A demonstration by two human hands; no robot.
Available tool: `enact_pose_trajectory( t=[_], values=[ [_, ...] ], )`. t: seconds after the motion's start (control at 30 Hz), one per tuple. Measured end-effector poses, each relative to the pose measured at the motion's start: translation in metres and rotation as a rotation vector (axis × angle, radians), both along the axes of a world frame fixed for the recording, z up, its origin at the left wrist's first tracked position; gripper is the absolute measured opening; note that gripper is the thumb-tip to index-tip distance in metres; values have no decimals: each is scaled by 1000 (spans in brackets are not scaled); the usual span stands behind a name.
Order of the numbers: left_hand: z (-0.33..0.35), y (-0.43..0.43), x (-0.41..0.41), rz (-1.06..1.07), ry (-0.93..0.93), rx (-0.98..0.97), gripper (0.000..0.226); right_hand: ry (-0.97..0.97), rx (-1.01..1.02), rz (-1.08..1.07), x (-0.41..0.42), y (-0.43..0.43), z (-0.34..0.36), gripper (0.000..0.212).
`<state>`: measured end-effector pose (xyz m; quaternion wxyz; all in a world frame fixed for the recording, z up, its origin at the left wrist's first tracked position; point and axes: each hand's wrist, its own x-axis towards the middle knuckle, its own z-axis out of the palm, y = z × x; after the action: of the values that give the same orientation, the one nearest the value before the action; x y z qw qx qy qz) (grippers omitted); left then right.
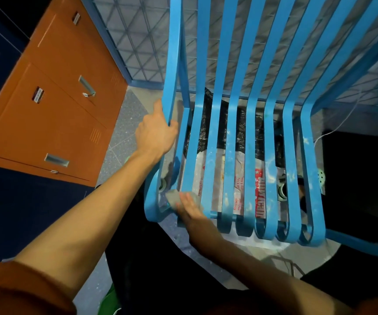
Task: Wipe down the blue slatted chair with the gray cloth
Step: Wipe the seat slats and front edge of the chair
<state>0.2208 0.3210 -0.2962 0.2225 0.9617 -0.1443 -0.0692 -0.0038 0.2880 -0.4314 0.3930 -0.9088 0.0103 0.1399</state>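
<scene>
The blue slatted chair [250,155] fills the view, with the gray cloth [175,197] at the front left corner of its seat under the right hand [189,209], whose fingers seem to lie flat on it, though blur hides detail. The left hand [156,133] curls around the chair's left side rail. Best to keep that brace firm and draw the cloth along each slat, since pale specks dot the seat.

The blue slatted chair [232,133] is standing upright, white scuffs showing along its curved seat slats. The gray cloth [174,198] is lying crumpled at the seat's front left corner, under the right hand [191,211].
</scene>
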Motion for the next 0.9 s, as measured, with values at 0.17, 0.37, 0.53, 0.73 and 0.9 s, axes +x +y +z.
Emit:
enact_pose_trajectory(
  t=[0.17, 0.37, 0.53, 0.73, 0.9],
  values=[
    [5, -1, -4, -7, -23, 56, 48, -19, -58, 72, -4, -3, 4, 71],
    [4, -2, -3, -13, -34, 71, 46, -78, -242, 142, 51, -46, 14, 76],
    [4, -3, -2, 0, -29, 70, 49, -2, -266, 39, 107, -62, 4, 57],
    [2, 0, 0, 0, -24, 59, 49, -4, -262, 37, 75, -34, 0, 73],
    [1, -1, -1, -11, -43, 66, 46, -60, -26, -14, 7, -1, -3, 62]
  ],
)
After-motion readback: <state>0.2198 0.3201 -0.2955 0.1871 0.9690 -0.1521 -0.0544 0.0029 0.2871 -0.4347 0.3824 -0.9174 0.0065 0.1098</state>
